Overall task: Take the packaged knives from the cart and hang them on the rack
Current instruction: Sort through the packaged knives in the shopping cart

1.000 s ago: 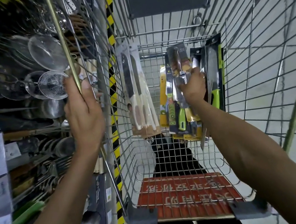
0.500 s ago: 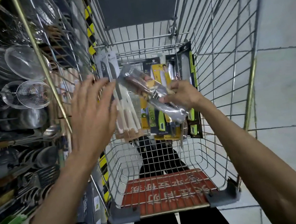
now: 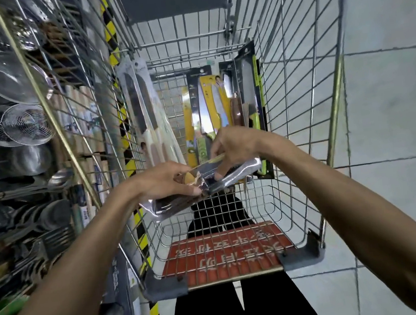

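Observation:
Over the wire cart [image 3: 300,124] I hold a clear-packaged knife [image 3: 178,201] lying nearly level across both hands. My left hand [image 3: 162,180] grips its left part, thumb on top. My right hand [image 3: 237,148] pinches its right end. More packaged knives stand in the cart behind: pale-handled ones [image 3: 148,123] at the left wall, a yellow pack [image 3: 207,109] in the middle, a black pack with a green handle [image 3: 254,114] at the right.
A wire rack [image 3: 72,101] with hanging metal strainers [image 3: 22,123], ladles and utensils fills the left side. A yellow-black striped post [image 3: 125,131] runs between rack and cart. The cart's red child-seat flap [image 3: 227,255] lies near me. Tiled floor is on the right.
My left hand left the rack and came across to take hold of the pack. My right hand drew the clear pack out of the cart and lowered it toward me, turning it nearly level.

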